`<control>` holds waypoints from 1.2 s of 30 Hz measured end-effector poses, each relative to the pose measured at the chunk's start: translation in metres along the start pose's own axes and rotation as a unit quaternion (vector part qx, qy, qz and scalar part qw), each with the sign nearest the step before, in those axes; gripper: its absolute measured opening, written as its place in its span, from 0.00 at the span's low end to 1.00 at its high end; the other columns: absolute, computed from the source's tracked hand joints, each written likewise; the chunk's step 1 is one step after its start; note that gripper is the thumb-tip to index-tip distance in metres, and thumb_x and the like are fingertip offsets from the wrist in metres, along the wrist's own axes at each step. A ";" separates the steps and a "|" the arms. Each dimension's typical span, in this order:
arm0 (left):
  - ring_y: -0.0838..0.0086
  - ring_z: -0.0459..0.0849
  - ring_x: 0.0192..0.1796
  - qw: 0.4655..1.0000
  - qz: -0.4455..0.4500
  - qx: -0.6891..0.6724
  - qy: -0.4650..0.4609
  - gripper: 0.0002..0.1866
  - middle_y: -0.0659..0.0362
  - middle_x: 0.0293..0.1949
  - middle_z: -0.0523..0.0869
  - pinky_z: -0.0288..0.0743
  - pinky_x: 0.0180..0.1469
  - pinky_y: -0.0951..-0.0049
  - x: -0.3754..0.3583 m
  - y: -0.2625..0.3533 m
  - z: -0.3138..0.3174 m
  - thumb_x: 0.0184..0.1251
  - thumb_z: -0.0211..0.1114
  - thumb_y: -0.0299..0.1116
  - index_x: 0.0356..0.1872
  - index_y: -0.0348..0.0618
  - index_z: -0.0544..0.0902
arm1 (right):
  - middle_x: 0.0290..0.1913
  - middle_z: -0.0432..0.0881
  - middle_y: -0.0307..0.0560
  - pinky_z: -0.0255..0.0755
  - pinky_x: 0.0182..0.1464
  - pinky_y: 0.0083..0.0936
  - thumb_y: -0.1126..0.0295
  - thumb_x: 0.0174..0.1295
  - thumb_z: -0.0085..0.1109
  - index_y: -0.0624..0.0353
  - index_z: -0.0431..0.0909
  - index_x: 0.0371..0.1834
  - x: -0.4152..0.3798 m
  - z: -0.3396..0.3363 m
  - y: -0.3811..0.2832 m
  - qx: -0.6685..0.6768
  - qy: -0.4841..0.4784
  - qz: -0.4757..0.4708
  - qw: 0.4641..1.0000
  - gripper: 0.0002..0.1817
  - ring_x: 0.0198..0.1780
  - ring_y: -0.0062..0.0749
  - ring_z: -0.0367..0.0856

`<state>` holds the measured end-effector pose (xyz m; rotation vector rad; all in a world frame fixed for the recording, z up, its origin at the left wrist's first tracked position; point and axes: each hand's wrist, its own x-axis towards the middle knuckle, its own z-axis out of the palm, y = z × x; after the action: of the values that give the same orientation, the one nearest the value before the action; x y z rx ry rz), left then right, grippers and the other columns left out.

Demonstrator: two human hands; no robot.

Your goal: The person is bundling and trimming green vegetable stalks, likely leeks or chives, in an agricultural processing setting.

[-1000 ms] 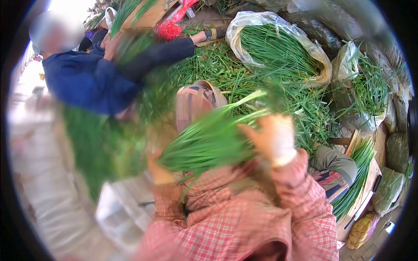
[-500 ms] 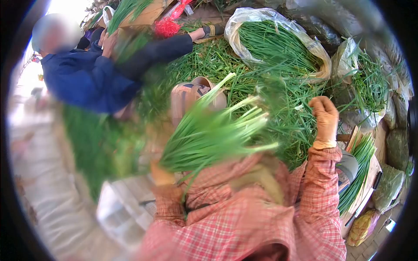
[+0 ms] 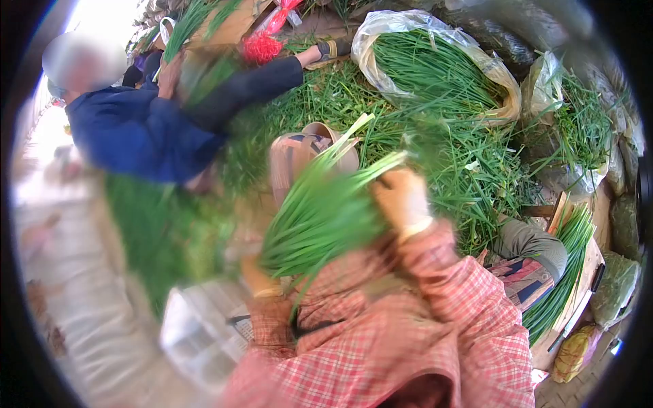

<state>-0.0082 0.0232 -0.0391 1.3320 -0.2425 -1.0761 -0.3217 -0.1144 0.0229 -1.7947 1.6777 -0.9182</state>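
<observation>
A loose bunch of garlic chives [image 3: 320, 217], long green leaves with pale stem ends, lies slantwise above my lap. My left hand [image 3: 258, 277], in a tan glove and blurred, is closed round the leafy lower-left part. At the pale ends on the right is my right hand [image 3: 403, 197], also gloved, with its fingers curled in against the stems. The fingertips are partly hidden, and the middle of the bunch is smeared by motion.
Cut greens [image 3: 469, 183] litter the ground ahead. A clear plastic bag [image 3: 388, 30] full of chives stands beyond. More chives [image 3: 568, 265] lie on a board at right. A person in a blue jacket [image 3: 136, 132] sits at left, near red strings [image 3: 262, 47].
My right hand has moved left and down from the open space at right to the pale ends of the bunch. My left hand still holds the chives.
</observation>
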 end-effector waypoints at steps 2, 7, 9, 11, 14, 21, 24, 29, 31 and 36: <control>0.68 0.80 0.44 0.999 -0.028 -0.016 0.004 0.14 0.53 0.43 0.80 0.77 0.46 0.69 0.005 -0.006 -0.014 0.64 0.46 0.26 0.48 0.32 0.74 | 0.20 0.77 0.49 0.71 0.28 0.37 0.70 0.46 0.59 0.58 0.74 0.13 0.012 -0.029 0.012 -0.110 0.081 -0.042 0.990 0.08 0.22 0.42 0.76; 0.68 0.81 0.42 0.993 0.036 0.110 0.004 0.12 0.51 0.42 0.80 0.78 0.45 0.69 0.015 -0.030 -0.037 0.62 0.47 0.23 0.44 0.30 0.75 | 0.25 0.74 0.42 0.64 0.37 0.35 0.66 0.44 0.61 0.54 0.75 0.18 0.025 -0.108 0.004 -0.227 0.155 -0.097 0.957 0.07 0.34 0.38 0.72; 0.64 0.78 0.47 0.993 0.008 0.121 0.000 0.17 0.51 0.47 0.78 0.73 0.50 0.64 0.017 -0.034 -0.040 0.63 0.44 0.32 0.47 0.33 0.73 | 0.31 0.73 0.41 0.60 0.46 0.35 0.68 0.48 0.61 0.56 0.77 0.25 0.018 -0.107 -0.041 -0.257 0.095 -0.159 0.948 0.05 0.44 0.35 0.67; 0.58 0.73 0.54 0.995 -0.044 0.092 -0.015 0.26 0.51 0.53 0.75 0.65 0.58 0.56 0.021 -0.033 -0.049 0.64 0.39 0.47 0.54 0.39 0.72 | 0.31 0.73 0.40 0.58 0.49 0.38 0.53 0.49 0.60 0.54 0.78 0.27 0.011 -0.075 -0.055 -0.327 0.008 -0.154 0.932 0.15 0.46 0.36 0.67; 0.56 0.72 0.55 0.987 -0.109 -0.116 -0.017 0.29 0.52 0.54 0.75 0.63 0.59 0.51 0.039 -0.035 -0.076 0.65 0.39 0.53 0.54 0.42 0.72 | 0.28 0.76 0.41 0.64 0.43 0.35 0.51 0.50 0.60 0.58 0.80 0.22 0.012 -0.021 -0.033 -0.259 -0.010 -0.106 0.960 0.19 0.38 0.31 0.71; 0.66 0.80 0.45 0.996 -0.008 0.075 0.037 0.15 0.52 0.45 0.79 0.76 0.49 0.66 0.000 -0.016 -0.026 0.64 0.45 0.31 0.45 0.35 0.75 | 0.24 0.79 0.53 0.70 0.36 0.30 0.67 0.47 0.58 0.61 0.80 0.24 0.008 -0.036 0.042 0.119 0.048 0.076 0.989 0.08 0.28 0.38 0.76; 0.64 0.80 0.45 0.996 -0.051 -0.050 0.053 0.16 0.52 0.44 0.79 0.77 0.49 0.64 -0.010 0.003 0.010 0.65 0.43 0.34 0.45 0.35 0.75 | 0.22 0.78 0.45 0.69 0.30 0.31 0.69 0.47 0.58 0.57 0.80 0.24 0.032 -0.107 0.070 -0.144 0.208 0.026 0.967 0.05 0.25 0.38 0.76; 0.62 0.80 0.45 0.996 -0.045 -0.075 0.036 0.17 0.51 0.44 0.79 0.77 0.50 0.62 -0.013 0.014 0.034 0.64 0.43 0.34 0.46 0.36 0.74 | 0.31 0.79 0.43 0.65 0.46 0.36 0.62 0.48 0.60 0.52 0.80 0.29 0.055 -0.097 -0.032 -0.248 0.003 -0.186 0.951 0.08 0.43 0.40 0.74; 0.62 0.80 0.44 0.995 -0.050 -0.077 0.043 0.17 0.51 0.44 0.78 0.77 0.49 0.62 -0.006 0.011 0.023 0.63 0.42 0.34 0.45 0.36 0.74 | 0.31 0.80 0.46 0.67 0.43 0.38 0.61 0.51 0.58 0.51 0.80 0.29 0.058 -0.050 -0.045 -0.292 -0.108 -0.240 0.920 0.08 0.40 0.40 0.77; 0.62 0.79 0.46 0.999 -0.024 -0.012 0.025 0.19 0.51 0.45 0.78 0.73 0.52 0.62 0.002 -0.004 -0.025 0.63 0.43 0.37 0.46 0.35 0.74 | 0.30 0.81 0.46 0.68 0.40 0.39 0.60 0.54 0.55 0.51 0.81 0.29 0.058 -0.021 -0.047 -0.121 -0.201 -0.209 0.949 0.09 0.35 0.42 0.79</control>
<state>0.0078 0.0385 -0.0506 1.3468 -0.1596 -1.0810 -0.3073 -0.1656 0.0791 -2.3714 1.2147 -0.4636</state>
